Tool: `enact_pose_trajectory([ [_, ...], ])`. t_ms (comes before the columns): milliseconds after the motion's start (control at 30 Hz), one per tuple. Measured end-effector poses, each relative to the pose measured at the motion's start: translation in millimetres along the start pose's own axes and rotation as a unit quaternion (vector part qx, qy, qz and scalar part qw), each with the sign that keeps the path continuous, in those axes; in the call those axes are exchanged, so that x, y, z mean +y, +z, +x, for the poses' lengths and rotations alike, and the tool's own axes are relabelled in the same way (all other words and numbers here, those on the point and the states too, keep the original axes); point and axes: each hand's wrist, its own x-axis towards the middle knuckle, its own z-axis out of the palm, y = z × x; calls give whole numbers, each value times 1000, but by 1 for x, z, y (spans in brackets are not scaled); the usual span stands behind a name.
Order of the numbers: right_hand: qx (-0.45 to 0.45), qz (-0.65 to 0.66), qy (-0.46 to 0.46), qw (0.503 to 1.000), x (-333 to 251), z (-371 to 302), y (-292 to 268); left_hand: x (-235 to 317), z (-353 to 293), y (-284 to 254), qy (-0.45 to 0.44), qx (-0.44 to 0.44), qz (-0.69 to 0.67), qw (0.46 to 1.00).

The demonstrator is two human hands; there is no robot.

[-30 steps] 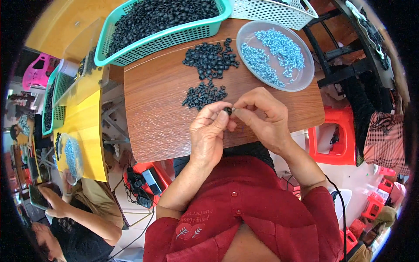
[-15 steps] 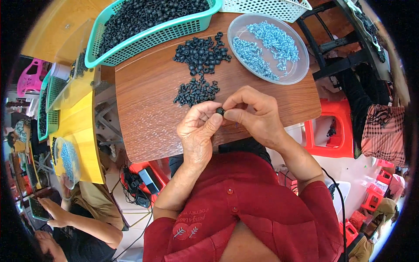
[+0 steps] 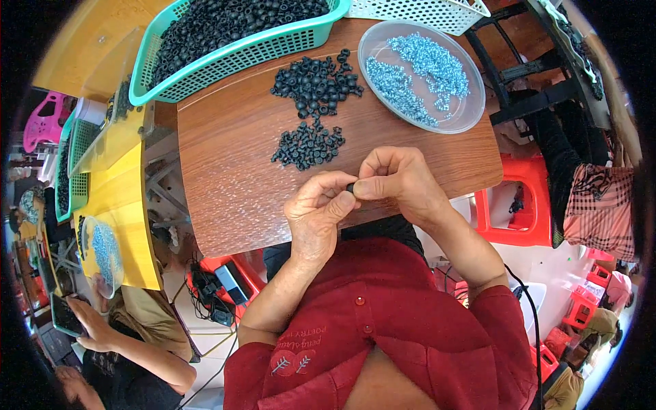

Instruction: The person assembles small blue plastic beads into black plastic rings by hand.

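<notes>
Over the near edge of the wooden table [image 3: 232, 157], a small black round piece [image 3: 351, 187] is pinched between both my hands. My left hand [image 3: 316, 215] grips it from the left with thumb and fingertips. From the right, my right hand [image 3: 403, 186] closes thumb and forefinger on it. The fingers cover most of the piece. Just beyond lies a pile of small black ring-like pieces [image 3: 309, 145]; behind that is a pile of larger rounded black pieces [image 3: 318, 85] with holes. A round clear plastic tray [image 3: 471, 113] at the far right holds light-blue shiny little parts [image 3: 437, 68].
A turquoise basket [image 3: 225, 67] full of black pieces stands at the back left, with a white basket [image 3: 417, 15] beside it. To the right is a red plastic stool [image 3: 519, 232]. Another person's hand [image 3: 96, 328] shows at lower left, near a yellow table [image 3: 123, 205].
Both hands have shifted slightly to the right and nearer to me. The black piece has turned and is more covered by the fingers. It stays gripped by both hands.
</notes>
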Motion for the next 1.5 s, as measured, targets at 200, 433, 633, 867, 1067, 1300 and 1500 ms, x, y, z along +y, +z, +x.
enact_pose_trajectory([
  [200,30,-45,-32,998,8,1,8,1,3,-5,-36,19,-76,996],
  [433,170,-381,-336,845,6,38,-6,4,-1,-15,-40,-16,-104,994],
  [633,153,-585,-422,676,13,74,-11,3,-2,-14,-75,-1,-78,994],
  [867,137,-654,-369,645,17,82,-6,1,1,-14,-77,11,-72,994],
  [1067,137,-627,-371,671,19,86,-11,0,2,-15,-81,6,-81,993],
  [1300,123,-619,-365,684,19,88,-9,0,3,-15,-83,5,-89,993],
  [1500,117,-632,-372,670,17,88,-8,0,3,-15,-82,10,-89,993],
])
